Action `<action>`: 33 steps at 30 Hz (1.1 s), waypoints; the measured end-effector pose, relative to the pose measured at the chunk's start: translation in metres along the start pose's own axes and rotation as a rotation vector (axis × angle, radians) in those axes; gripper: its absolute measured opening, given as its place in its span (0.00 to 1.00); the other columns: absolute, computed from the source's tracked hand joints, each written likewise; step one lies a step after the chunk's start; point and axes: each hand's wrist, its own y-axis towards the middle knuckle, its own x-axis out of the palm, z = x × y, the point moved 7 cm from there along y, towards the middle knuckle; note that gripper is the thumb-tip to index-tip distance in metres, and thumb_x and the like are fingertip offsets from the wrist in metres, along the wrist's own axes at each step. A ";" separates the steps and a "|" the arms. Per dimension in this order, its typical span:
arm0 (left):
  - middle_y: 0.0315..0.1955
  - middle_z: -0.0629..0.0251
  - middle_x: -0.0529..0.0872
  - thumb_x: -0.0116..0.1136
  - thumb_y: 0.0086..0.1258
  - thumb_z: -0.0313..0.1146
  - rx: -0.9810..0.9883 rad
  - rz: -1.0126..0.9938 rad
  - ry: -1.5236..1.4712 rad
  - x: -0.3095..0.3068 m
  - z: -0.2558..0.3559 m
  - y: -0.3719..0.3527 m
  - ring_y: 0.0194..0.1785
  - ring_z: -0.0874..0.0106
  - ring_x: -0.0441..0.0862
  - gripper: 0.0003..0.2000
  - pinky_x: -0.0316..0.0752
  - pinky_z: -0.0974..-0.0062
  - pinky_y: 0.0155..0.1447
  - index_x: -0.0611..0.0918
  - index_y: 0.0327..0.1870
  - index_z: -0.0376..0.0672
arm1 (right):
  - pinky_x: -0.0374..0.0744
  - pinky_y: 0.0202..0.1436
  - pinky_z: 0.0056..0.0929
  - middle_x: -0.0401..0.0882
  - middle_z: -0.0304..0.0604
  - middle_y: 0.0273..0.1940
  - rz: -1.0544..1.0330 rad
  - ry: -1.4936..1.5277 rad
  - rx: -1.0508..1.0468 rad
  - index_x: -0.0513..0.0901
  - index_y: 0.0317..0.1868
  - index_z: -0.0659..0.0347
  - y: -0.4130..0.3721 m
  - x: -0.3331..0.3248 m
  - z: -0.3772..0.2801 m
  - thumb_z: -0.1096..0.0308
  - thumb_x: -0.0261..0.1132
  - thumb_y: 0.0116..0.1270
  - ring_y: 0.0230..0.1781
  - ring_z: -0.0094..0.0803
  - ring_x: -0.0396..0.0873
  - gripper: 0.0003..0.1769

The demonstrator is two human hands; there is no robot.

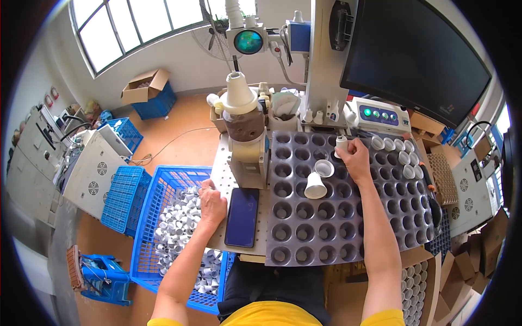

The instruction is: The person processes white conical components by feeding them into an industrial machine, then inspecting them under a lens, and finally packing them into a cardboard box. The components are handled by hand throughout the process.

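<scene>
My right hand (356,157) is closed around a small white cup (341,144) over the back part of a dark tray with round holes (281,233). Two more white cups, one upright (324,168) and one tipped on its side (315,186), lie on the tray to the left of that hand. My left hand (212,204) rests at the left edge of the perforated table, beside a black phone (242,217); its fingers are curled and what they hold, if anything, is hidden. Left of it, a blue basket (142,239) holds many small white parts (176,220).
A machine with a white cone on top (239,98) stands behind the phone. White cups (403,157) sit in the tray's back right. Behind are a control box with green buttons (380,114) and a monitor (418,60). A carton of white cups (414,288) stands at the lower right.
</scene>
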 end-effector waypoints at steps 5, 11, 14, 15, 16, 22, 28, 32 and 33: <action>0.38 0.44 0.75 0.53 0.43 0.19 0.015 0.001 -0.014 -0.003 0.004 0.000 0.48 0.50 0.72 0.05 0.66 0.60 0.54 0.75 0.21 0.26 | 0.67 0.29 0.26 0.66 0.34 0.22 -0.013 0.035 0.022 0.64 0.22 0.60 -0.001 -0.001 0.002 0.67 0.73 0.53 0.25 0.24 0.60 0.22; 0.32 0.47 0.77 0.55 0.43 0.22 0.060 0.062 0.019 -0.004 0.004 0.001 0.46 0.52 0.73 0.04 0.67 0.59 0.50 0.78 0.18 0.28 | 0.66 0.29 0.26 0.65 0.34 0.21 -0.020 0.040 0.022 0.63 0.21 0.59 -0.003 -0.003 -0.002 0.68 0.73 0.54 0.25 0.23 0.60 0.23; 0.28 0.49 0.78 0.56 0.43 0.23 0.103 0.105 0.015 0.000 0.000 -0.002 0.45 0.54 0.73 0.05 0.67 0.59 0.48 0.79 0.17 0.29 | 0.66 0.29 0.26 0.65 0.33 0.21 -0.024 0.063 0.022 0.63 0.21 0.59 -0.003 -0.003 -0.003 0.68 0.73 0.54 0.25 0.23 0.60 0.23; 0.28 0.49 0.78 0.56 0.42 0.23 0.115 0.114 0.005 -0.001 0.000 -0.002 0.45 0.54 0.73 0.05 0.67 0.59 0.48 0.79 0.17 0.29 | 0.66 0.28 0.26 0.65 0.33 0.21 -0.025 0.071 0.022 0.62 0.21 0.59 -0.003 -0.003 -0.003 0.68 0.73 0.54 0.25 0.22 0.60 0.23; 0.28 0.49 0.77 0.56 0.43 0.23 0.110 0.102 0.006 0.000 0.000 -0.002 0.45 0.54 0.73 0.05 0.66 0.58 0.48 0.79 0.17 0.29 | 0.65 0.28 0.25 0.65 0.33 0.21 -0.029 0.079 0.026 0.62 0.21 0.59 -0.003 -0.003 -0.003 0.68 0.73 0.54 0.25 0.22 0.59 0.23; 0.35 0.44 0.75 0.54 0.42 0.19 0.069 0.055 -0.009 -0.001 0.002 -0.001 0.45 0.49 0.73 0.04 0.67 0.58 0.51 0.73 0.18 0.27 | 0.64 0.28 0.25 0.64 0.32 0.21 -0.038 0.088 0.045 0.62 0.21 0.59 -0.004 -0.004 -0.005 0.69 0.73 0.54 0.25 0.21 0.59 0.23; 0.35 0.44 0.75 0.53 0.43 0.19 0.066 0.035 0.008 -0.004 0.006 0.000 0.46 0.49 0.73 0.04 0.67 0.59 0.52 0.74 0.19 0.27 | 0.64 0.30 0.23 0.62 0.29 0.23 -0.047 0.087 0.053 0.62 0.21 0.57 -0.004 -0.003 -0.003 0.70 0.72 0.56 0.26 0.20 0.58 0.22; 0.36 0.44 0.76 0.53 0.44 0.19 0.084 0.051 -0.007 -0.003 0.004 -0.002 0.47 0.49 0.72 0.07 0.68 0.59 0.52 0.76 0.26 0.28 | 0.65 0.30 0.24 0.65 0.31 0.22 -0.048 0.106 0.070 0.62 0.21 0.58 -0.004 -0.004 -0.003 0.69 0.73 0.55 0.26 0.21 0.59 0.23; 0.36 0.44 0.76 0.52 0.44 0.19 0.090 0.070 -0.024 -0.002 0.001 -0.003 0.47 0.49 0.72 0.09 0.68 0.59 0.53 0.76 0.29 0.28 | 0.65 0.30 0.25 0.65 0.32 0.22 -0.046 0.110 0.075 0.62 0.21 0.59 -0.004 -0.004 -0.003 0.68 0.73 0.55 0.26 0.22 0.60 0.23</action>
